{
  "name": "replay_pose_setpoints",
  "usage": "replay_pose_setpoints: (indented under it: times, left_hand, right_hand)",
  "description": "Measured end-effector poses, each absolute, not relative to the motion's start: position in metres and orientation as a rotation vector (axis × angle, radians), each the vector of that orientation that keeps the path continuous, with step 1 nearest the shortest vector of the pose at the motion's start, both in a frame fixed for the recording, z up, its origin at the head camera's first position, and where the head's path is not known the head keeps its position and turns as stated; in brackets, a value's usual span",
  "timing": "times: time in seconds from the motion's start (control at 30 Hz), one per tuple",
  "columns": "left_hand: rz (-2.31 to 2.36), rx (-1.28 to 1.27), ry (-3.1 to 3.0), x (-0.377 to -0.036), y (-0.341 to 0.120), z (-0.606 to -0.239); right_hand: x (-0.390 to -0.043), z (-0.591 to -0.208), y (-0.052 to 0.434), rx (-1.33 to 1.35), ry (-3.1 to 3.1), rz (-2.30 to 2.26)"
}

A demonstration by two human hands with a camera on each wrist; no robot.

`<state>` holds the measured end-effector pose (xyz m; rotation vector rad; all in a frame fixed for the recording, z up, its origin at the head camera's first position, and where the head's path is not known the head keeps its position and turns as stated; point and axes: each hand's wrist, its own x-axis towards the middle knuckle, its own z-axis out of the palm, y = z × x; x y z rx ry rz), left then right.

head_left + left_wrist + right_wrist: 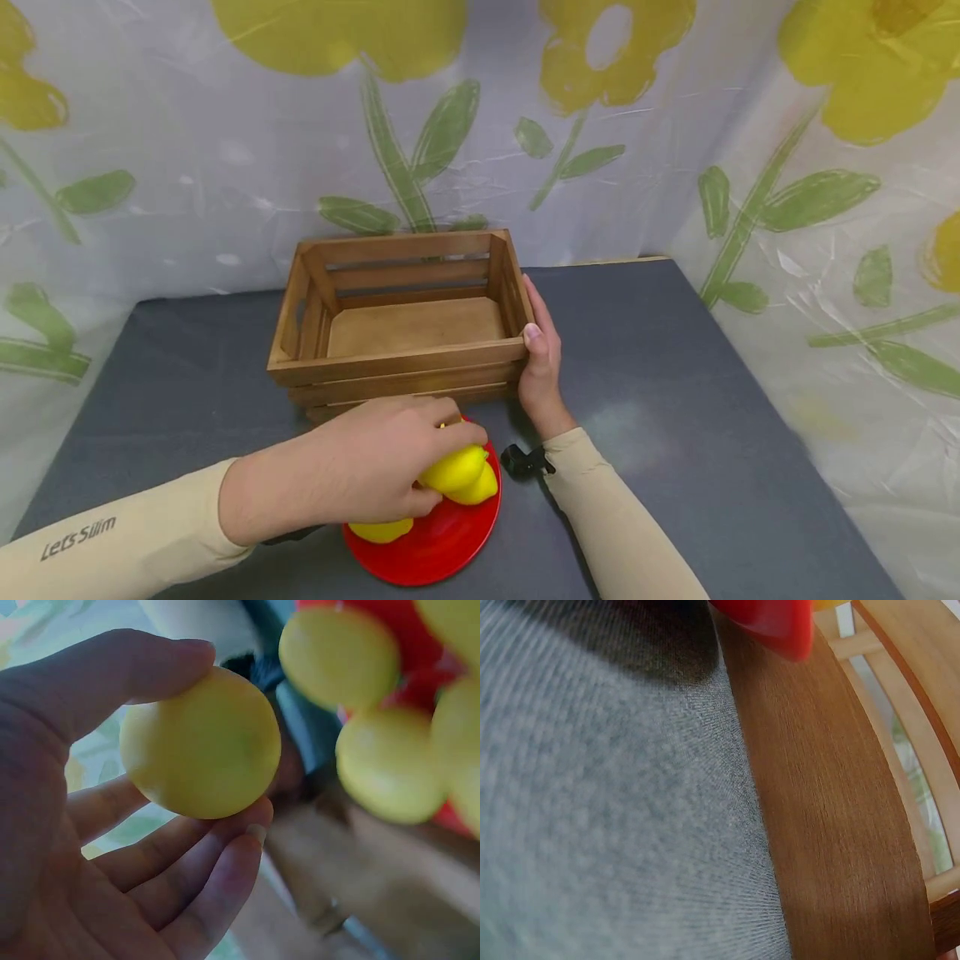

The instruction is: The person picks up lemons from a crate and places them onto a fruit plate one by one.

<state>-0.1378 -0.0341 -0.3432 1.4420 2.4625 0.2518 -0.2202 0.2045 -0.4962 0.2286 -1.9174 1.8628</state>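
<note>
My left hand [408, 462] grips a yellow lemon-like fruit [456, 467] just above a red plate [442, 546] at the near edge of the table. The left wrist view shows that fruit [201, 742] pinched between the thumb and curled fingers [187, 862]. Other yellow fruits [381, 529] lie on the plate, and two of them [388, 763] are blurred in the left wrist view. Behind the plate stands an empty wooden crate [405, 367]. My right hand [540, 354] rests flat against the crate's right side, fingers straight and the thumb at the front corner.
Everything stands on a dark grey table [675, 383], with bare surface to the left and right of the crate. A plastic sheet printed with flowers [225, 167] hangs behind and to the right. The right wrist view shows only table cloth [615, 810], crate wood [832, 825] and the plate's edge [776, 622].
</note>
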Motion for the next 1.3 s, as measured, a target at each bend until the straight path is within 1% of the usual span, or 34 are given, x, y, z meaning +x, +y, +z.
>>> replay_pose_setpoints:
  times: [0.23,0.4,0.57,0.77,1.0,1.3]
  left_hand:
    - [0.287,1.432,2.377,-0.121,-0.042,-0.373]
    - [0.337,1.396,2.333,-0.112,-0.045,-0.388]
    - [0.327,1.476,2.326,-0.105,-0.051,-0.401]
    - [0.377,1.516,2.327,-0.101,-0.055,-0.408]
    - [0.453,1.444,2.275,-0.097,-0.055,-0.415]
    - [0.427,1.506,2.326,-0.094,-0.055,-0.422]
  right_hand:
    - [-0.22,-0.491,0.205,0.213,-1.915,1.844]
    - [-0.221,-0.492,0.205,0.213,-1.916,1.825]
    - [-0.217,-0.495,0.204,0.216,-1.92,1.817]
    - [-0.216,-0.496,0.204,0.215,-1.91,1.814]
    - [-0.214,-0.499,0.205,0.213,-1.91,1.841]
    - [-0.217,-0.496,0.203,0.229,-1.935,1.831]
